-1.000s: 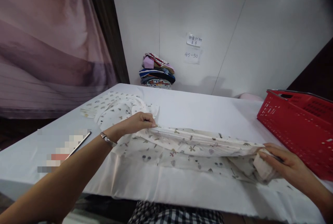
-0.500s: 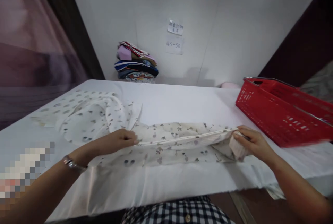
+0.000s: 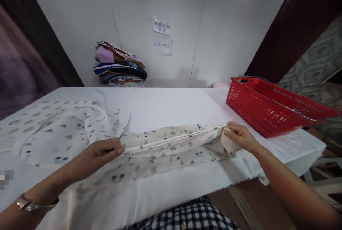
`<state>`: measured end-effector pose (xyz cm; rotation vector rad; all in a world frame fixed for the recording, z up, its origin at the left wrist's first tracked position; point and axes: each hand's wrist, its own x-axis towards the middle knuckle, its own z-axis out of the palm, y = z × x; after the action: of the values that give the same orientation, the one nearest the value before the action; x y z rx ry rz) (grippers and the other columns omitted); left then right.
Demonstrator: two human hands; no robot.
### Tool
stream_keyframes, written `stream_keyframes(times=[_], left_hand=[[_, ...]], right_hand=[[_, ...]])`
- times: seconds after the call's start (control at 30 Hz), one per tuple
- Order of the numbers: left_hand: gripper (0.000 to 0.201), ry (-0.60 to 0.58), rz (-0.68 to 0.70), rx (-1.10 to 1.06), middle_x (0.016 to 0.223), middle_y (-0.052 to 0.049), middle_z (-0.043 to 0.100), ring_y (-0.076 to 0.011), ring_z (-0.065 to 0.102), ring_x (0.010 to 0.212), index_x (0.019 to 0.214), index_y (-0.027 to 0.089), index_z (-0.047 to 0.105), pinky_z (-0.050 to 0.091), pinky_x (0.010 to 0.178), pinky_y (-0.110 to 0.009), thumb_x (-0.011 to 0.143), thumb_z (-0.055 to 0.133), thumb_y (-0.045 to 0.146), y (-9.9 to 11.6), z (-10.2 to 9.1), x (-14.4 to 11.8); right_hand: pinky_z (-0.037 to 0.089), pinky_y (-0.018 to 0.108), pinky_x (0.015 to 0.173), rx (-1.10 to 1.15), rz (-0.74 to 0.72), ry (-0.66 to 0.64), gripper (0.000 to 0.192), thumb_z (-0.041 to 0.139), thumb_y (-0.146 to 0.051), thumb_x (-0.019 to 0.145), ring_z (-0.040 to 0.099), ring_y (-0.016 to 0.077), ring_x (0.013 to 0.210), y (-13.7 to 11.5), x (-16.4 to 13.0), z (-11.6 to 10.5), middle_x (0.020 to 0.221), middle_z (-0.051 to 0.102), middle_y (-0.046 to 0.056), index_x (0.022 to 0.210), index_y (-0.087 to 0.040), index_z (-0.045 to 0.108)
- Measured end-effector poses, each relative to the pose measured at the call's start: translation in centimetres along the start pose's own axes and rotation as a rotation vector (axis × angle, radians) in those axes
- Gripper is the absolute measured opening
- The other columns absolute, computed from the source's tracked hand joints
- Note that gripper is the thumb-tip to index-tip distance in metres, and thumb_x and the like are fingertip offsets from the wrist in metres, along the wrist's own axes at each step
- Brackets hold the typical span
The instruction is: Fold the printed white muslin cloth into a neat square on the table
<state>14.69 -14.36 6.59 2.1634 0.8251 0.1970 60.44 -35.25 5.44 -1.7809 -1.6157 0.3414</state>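
A thin cream cloth garment (image 3: pixel 160 158) with small grey-brown prints lies stretched across the near side of the table; its exact kind cannot be made out. My left hand (image 3: pixel 107 151) pinches one end of its long pale edge. At the other end my right hand (image 3: pixel 240 135) grips the same edge, with a bunched pinkish-white part hanging beneath the fingers. The edge runs taut between both hands, slightly raised over the lower layer. To the left, more white printed fabric (image 3: pixel 72 130) is spread in loose folds.
A white cloth covers the table (image 3: pixel 165 105). A red perforated basket (image 3: pixel 248 109) with metal handles stands at the right. Against the wall at the back left is a stack of folded clothes (image 3: pixel 120 66). Two paper notes (image 3: pixel 161 37) are stuck to the wall.
My view has swung to the right, so the table, stack and basket sit further left in the picture. Both hands keep their hold on the garment's edge, which stays taut.
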Motion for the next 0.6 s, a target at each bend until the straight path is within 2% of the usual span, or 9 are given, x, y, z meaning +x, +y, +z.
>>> stream_keyframes(times=[0.1, 0.2, 0.3, 0.43, 0.5, 0.6], left_hand=[[0.032, -0.013, 0.010, -0.010, 0.065, 0.001, 0.046, -0.0127, 0.041, 0.062, 0.058, 0.021, 0.051, 0.035, 0.060, -0.023, 0.081, 0.047, 0.044, 0.5, 0.1, -0.3], [0.024, -0.024, 0.005, -0.023, 0.071, -0.001, 0.056, -0.0142, 0.048, 0.067, 0.067, 0.024, 0.063, 0.039, 0.062, -0.023, 0.076, 0.054, 0.045, 1.2, 0.2, -0.5], [0.023, 0.035, -0.016, -0.005, 0.075, -0.001, 0.061, -0.0153, 0.053, 0.071, 0.071, 0.025, 0.067, 0.041, 0.063, -0.023, 0.074, 0.057, 0.046, 1.3, 0.5, -0.6], [0.025, 0.117, -0.038, 0.071, 0.082, 0.000, 0.067, -0.0166, 0.057, 0.077, 0.080, 0.027, 0.068, 0.043, 0.069, -0.024, 0.078, 0.052, 0.047, 0.6, 0.7, -0.2], [0.026, 0.200, -0.048, 0.137, 0.085, 0.001, 0.068, -0.0168, 0.059, 0.079, 0.083, 0.027, 0.067, 0.044, 0.071, -0.024, 0.078, 0.051, 0.047, 0.3, 0.4, 0.3], [0.029, 0.426, -0.045, 0.246, 0.086, 0.004, 0.069, -0.0166, 0.060, 0.080, 0.083, 0.026, 0.066, 0.044, 0.072, -0.023, 0.073, 0.053, 0.051, 0.7, -1.2, 1.1]], right_hand=[[0.041, 0.025, 0.058, 0.007, 0.011, 0.000, 0.035, 0.048, -0.048, 0.085, 0.050, 0.0152, 0.069, 0.0, 0.2, 0.0, 0.077, 0.052, 0.004, 0.069, -0.018, 0.059], [0.041, 0.025, 0.059, 0.014, 0.013, -0.007, 0.035, 0.048, -0.048, 0.085, 0.049, 0.0148, 0.068, 0.0, 0.4, 0.0, 0.076, 0.052, 0.003, 0.068, -0.018, 0.058], [0.040, 0.025, 0.060, 0.015, 0.010, -0.023, 0.035, 0.048, -0.046, 0.085, 0.049, 0.0146, 0.068, 0.0, 0.6, 0.0, 0.074, 0.051, 0.003, 0.066, -0.018, 0.057], [0.040, 0.024, 0.058, 0.044, 0.026, -0.037, 0.036, 0.050, -0.047, 0.084, 0.048, 0.0137, 0.066, -0.3, 0.7, 0.0, 0.071, 0.049, 0.002, 0.063, -0.018, 0.056], [0.041, 0.024, 0.059, 0.083, 0.054, -0.066, 0.037, 0.052, -0.049, 0.082, 0.049, 0.0138, 0.066, -0.6, 0.7, -0.2, 0.071, 0.051, 0.002, 0.063, -0.017, 0.057], [0.044, 0.025, 0.061, 0.204, 0.181, -0.068, 0.034, 0.057, -0.050, 0.078, 0.054, 0.0159, 0.070, -0.8, 0.6, -1.7, 0.077, 0.059, 0.003, 0.076, -0.017, 0.065]])
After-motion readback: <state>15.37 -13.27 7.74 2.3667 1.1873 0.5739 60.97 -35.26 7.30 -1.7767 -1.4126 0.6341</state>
